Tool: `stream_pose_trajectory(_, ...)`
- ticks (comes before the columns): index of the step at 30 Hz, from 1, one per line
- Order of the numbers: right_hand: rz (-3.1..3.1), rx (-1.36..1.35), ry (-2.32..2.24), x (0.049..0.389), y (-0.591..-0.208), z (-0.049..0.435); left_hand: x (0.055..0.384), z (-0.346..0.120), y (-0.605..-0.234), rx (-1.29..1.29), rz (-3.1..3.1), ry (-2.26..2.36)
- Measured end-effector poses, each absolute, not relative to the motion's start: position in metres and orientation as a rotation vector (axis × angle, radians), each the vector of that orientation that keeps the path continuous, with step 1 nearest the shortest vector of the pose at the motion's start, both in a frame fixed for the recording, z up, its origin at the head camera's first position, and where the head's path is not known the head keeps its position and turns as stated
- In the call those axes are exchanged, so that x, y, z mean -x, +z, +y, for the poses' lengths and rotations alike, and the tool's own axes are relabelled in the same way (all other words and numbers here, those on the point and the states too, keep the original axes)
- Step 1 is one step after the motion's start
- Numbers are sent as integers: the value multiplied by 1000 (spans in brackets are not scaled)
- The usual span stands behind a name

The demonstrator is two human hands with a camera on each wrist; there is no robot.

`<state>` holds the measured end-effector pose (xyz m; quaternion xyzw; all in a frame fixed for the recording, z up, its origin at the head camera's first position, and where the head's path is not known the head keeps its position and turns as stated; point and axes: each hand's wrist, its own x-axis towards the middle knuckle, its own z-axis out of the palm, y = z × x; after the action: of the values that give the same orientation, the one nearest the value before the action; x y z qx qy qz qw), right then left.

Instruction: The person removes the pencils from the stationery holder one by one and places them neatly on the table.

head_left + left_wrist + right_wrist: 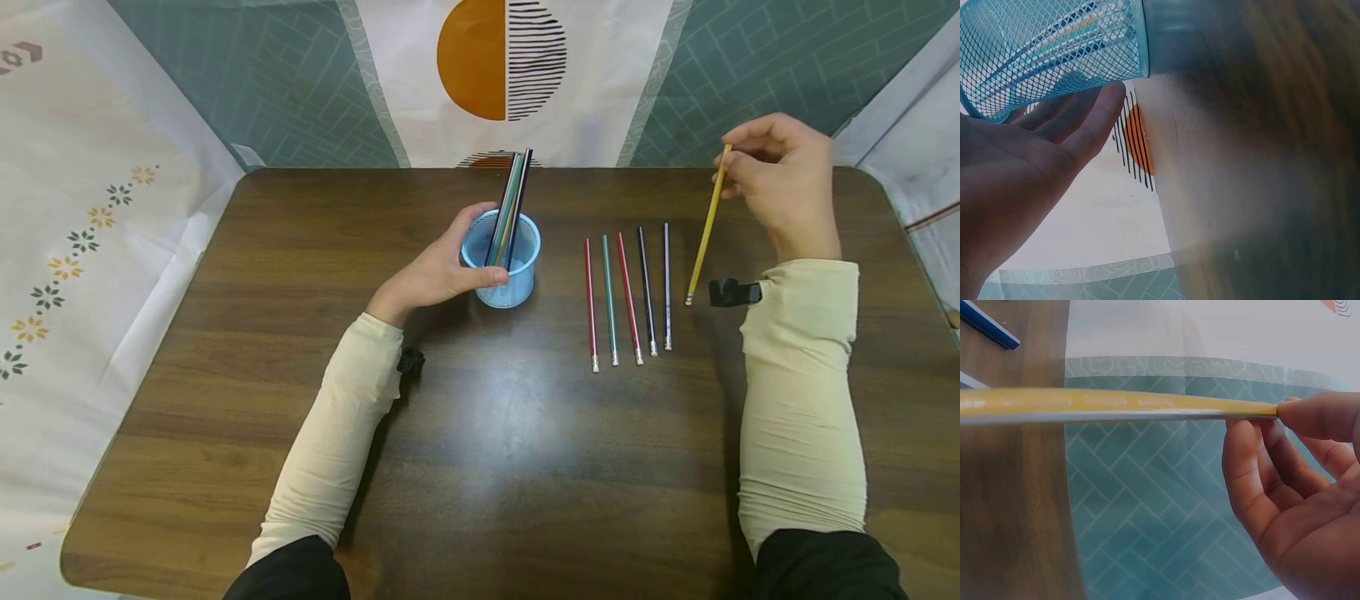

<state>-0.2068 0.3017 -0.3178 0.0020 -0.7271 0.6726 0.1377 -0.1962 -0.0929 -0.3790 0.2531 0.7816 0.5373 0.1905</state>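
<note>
My left hand [442, 271] holds a light blue mesh pencil cup [510, 287], thumb at its near side and fingers around the far side. Several pencils [512, 192], dark and green ones among them, lean inside it. Through the mesh cup [1054, 94] in the left wrist view, their shafts show blue, teal and yellow. At the right, my right hand [787, 179] pinches a yellow pencil [707, 229] near its upper end between thumb and fingers. This pencil slants down, its eraser end lowest, close over the table. The yellow pencil [1116, 406] crosses the right wrist view.
Between the hands, several pencils lie side by side on the brown wooden table [525, 483]: a red pencil [590, 300], a green pencil [610, 300], another red one, and dark blue ones [667, 283] at the right. A patterned cloth [600, 100] hangs behind the far edge.
</note>
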Motion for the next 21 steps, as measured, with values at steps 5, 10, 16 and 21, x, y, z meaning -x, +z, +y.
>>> stream_pose_trajectory(5,-2221,22,1798,208,-317,301,197,-92,-379,-713,2199,1506)
stream_pose_trajectory(10,-2258,32,1761,209,-318,302,198,-92,-380,-713,2194,1517)
stream_pose_trajectory(16,-2265,17,1780,210,-321,305,197,-92,-379,-709,2204,1509)
stream_pose_trajectory(21,-2292,38,1808,210,-325,309,197,-92,-379,-714,2199,1514)
